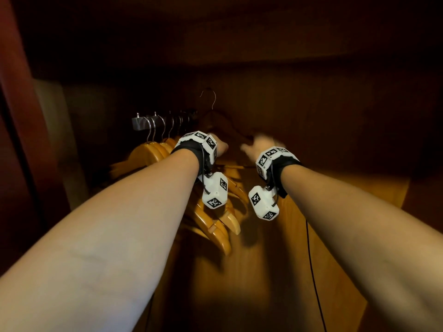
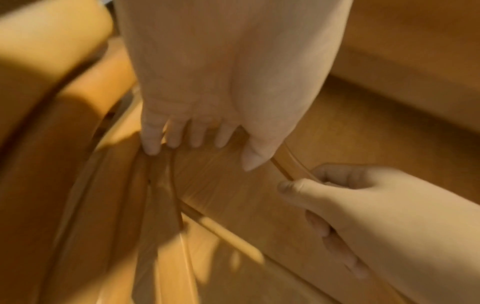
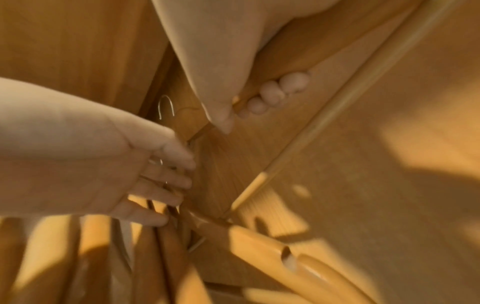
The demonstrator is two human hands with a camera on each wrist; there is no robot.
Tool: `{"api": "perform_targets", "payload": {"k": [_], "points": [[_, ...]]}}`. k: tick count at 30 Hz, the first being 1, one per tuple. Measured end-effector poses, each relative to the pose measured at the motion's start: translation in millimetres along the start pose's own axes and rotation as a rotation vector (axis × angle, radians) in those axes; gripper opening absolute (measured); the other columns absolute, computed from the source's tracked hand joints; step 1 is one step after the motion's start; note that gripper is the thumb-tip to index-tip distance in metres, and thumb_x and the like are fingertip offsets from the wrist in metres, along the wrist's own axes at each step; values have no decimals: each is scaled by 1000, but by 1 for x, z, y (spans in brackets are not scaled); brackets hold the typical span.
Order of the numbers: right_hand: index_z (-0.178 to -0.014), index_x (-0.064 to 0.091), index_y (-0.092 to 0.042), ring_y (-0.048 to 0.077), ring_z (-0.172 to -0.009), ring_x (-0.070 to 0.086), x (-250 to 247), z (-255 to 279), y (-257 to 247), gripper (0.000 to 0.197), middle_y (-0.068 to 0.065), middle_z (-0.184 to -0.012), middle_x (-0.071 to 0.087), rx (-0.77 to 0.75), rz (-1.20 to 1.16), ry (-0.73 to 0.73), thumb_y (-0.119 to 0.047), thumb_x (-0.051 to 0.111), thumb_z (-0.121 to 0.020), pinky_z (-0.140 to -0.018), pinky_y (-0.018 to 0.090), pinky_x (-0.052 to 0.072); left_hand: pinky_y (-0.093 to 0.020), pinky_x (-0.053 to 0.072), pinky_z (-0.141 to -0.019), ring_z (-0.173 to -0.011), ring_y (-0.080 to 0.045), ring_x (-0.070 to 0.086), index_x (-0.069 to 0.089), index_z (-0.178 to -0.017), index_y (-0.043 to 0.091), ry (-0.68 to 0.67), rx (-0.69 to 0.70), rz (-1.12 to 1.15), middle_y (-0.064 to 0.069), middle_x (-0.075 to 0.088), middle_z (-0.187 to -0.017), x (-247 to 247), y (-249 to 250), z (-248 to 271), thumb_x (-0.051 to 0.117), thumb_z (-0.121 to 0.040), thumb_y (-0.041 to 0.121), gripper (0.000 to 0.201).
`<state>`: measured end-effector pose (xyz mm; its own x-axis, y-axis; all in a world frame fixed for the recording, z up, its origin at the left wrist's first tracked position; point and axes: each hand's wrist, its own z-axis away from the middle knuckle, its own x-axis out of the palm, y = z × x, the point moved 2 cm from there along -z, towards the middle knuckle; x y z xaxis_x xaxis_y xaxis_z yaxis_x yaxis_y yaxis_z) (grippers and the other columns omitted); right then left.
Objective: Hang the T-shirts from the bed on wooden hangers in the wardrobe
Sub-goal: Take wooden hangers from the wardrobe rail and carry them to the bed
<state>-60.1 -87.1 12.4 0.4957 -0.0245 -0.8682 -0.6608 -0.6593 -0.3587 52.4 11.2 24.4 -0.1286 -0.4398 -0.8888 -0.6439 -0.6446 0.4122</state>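
Note:
Inside the wardrobe, my right hand [image 1: 259,144] grips one arm of a wooden hanger [image 1: 230,125]; its fingers [image 3: 272,94] curl round the wood. That hanger is lifted, with its metal hook [image 1: 208,97] above and to the right of the rail [image 1: 141,123], off it. My left hand [image 1: 221,147] reaches in beside it, its straight fingers [image 2: 182,135] touching the tops of several wooden hangers [image 1: 155,149] that hang in a row on the rail. No T-shirt is in view.
The wardrobe's upper part is dark. Wooden panels [image 1: 299,236] close it at the back and right, and a reddish door edge [image 1: 21,92] stands at the left. The hanging hangers' lower ends [image 1: 223,221] fan out under my left wrist. A thin black cable [image 1: 311,259] dangles below my right wrist.

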Motion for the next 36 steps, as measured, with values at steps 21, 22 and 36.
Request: {"api": "perform_targets", "payload": {"k": [21,22,36], "points": [[-116,56,-23,28,-75,61,-96,208,1,26,2,-85,60,193,385,438,-41,56,-96,-66,37,50,-55,41,-105,-132,-42,43,27,-150,9,-100,261,645,-19,39,-149,-32,28,143,48,-94,50,72],[-116,56,-23,28,-76,62,-100,224,1,27,2,-87,61,200,406,456,-41,56,-96,-67,38,52,-55,38,-107,-134,-41,41,26,-150,9,-118,273,674,-18,37,-150,-32,28,155,48,-94,53,75],[-108,60,-26,23,-70,53,-166,422,23,23,-5,-81,57,392,470,518,-43,56,-93,-65,32,40,-37,43,-93,-127,-29,44,35,-146,21,-312,498,1211,-7,31,-146,-21,67,312,56,-87,65,76]]}}
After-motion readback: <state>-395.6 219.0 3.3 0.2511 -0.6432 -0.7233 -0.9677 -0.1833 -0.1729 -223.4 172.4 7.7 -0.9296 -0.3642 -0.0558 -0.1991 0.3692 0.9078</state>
